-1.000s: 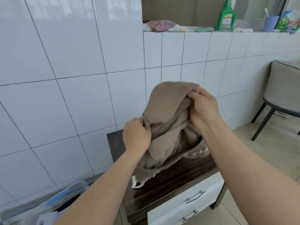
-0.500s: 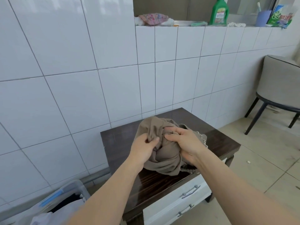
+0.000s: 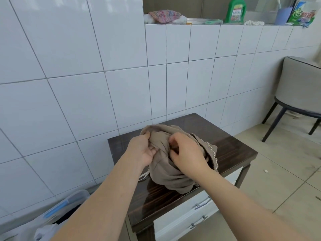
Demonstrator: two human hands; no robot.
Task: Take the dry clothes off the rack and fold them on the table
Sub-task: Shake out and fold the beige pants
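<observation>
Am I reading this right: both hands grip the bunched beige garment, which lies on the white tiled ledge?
Not quite. In the head view the left hand and right hand do grip the bunched beige garment, but it lies on the dark wooden table, not the ledge.

Bunched garment point(image 3: 171, 173) on the table point(image 3: 231, 152), left hand point(image 3: 145, 150) on its left side, right hand point(image 3: 186, 153) on its right, table against the tiled wall point(image 3: 86, 87), bin point(image 3: 57, 213) on the floor left of the table, chair point(image 3: 298, 94) to the right, bottle point(image 3: 235, 10) on the ledge point(image 3: 205, 23) above
</observation>
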